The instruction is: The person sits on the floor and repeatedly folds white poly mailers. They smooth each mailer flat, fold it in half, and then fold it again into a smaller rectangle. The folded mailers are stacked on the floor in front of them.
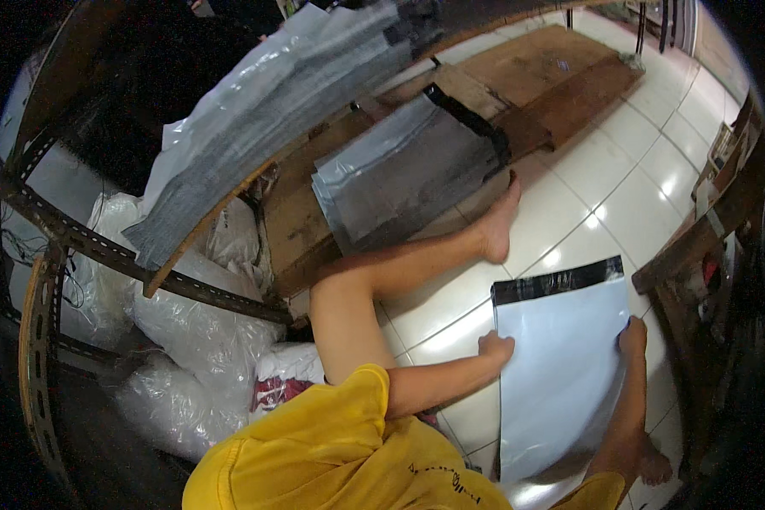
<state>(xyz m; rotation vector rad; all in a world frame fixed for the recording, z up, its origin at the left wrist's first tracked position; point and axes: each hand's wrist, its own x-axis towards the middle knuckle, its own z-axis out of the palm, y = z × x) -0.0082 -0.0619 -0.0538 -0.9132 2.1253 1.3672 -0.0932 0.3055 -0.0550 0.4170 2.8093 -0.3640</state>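
Observation:
A large pale blue-white plastic mailer bag (pixel 561 365) with a black band along its far edge is held flat in front of me, above the tiled floor. My left hand (pixel 495 348) is closed on its left edge, the thumb lying over the plastic. On the opposite edge, a little higher, my right hand (pixel 631 336) pinches the bag. The fingers of both hands are partly hidden behind it. A stack of grey mailer bags (pixel 408 166) with black ends lies on the low wooden platform (pixel 544 81) beyond my left leg.
More grey bags (pixel 263 110) spread along a raised metal-framed shelf at the upper left. Clear plastic sacks (pixel 195 323) are piled under it. Dark wooden furniture (pixel 697 246) stands at the right. White floor tiles (pixel 620 187) run between, and my bare foot (pixel 503 221) rests beside the platform.

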